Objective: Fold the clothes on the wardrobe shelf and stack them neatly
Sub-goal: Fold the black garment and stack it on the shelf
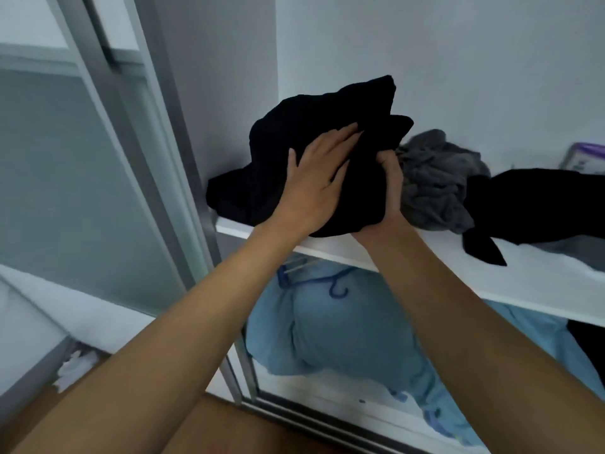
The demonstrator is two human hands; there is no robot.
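1. The white wardrobe shelf (360, 253) holds three pieces: a black garment (294, 132) at its left end, a crumpled grey garment (432, 181) just beside it, and a dark flat piece (530, 204) further right.
2. Light blue clothing (327, 332) hangs below the shelf.
3. The black garment sits bunched and lumpy.
4. Your left hand (314, 181) presses flat on it, fingers straight; your right hand (389, 181) grips its right edge, fingers curled.
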